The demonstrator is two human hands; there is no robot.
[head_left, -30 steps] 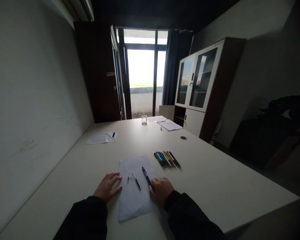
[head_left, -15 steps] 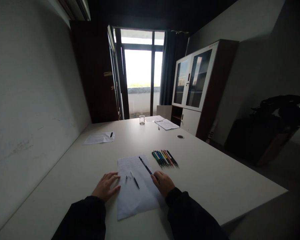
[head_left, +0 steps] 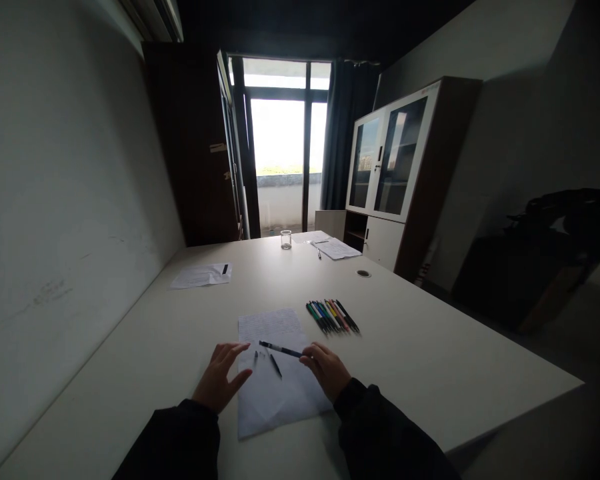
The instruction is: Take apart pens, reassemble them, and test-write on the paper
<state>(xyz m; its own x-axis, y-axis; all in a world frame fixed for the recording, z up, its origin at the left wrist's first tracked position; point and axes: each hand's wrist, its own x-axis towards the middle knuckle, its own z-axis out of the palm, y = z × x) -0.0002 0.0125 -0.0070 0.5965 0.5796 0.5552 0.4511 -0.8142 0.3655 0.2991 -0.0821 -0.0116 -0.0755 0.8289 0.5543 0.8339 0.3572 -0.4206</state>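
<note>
Between the thumb and fingers of my right hand (head_left: 326, 368) is a dark pen (head_left: 283, 349) with a pale band. It points left above a sheet of paper (head_left: 275, 413) with lines of writing near its top. My left hand (head_left: 223, 375) is open over the sheet's left edge, thumb and fingers apart, a short way from the pen's far end. A slim dark-tipped pen part (head_left: 276, 365) lies on the sheet, partly hidden behind the held pen. Beside it are small pieces (head_left: 257, 355), too tiny to identify.
A row of several coloured pens (head_left: 333, 317) lies right of the sheet on the white table (head_left: 420, 373). Farther back are a glass jar (head_left: 286, 241), papers (head_left: 336, 249) with a pen, another sheet (head_left: 200, 276) at left, and a round cable hole (head_left: 363, 273).
The held pen has swung left and now lies nearly level across the view, above the loose pen part. My left hand has lifted from its flatter pose, thumb and fingers spread wider.
</note>
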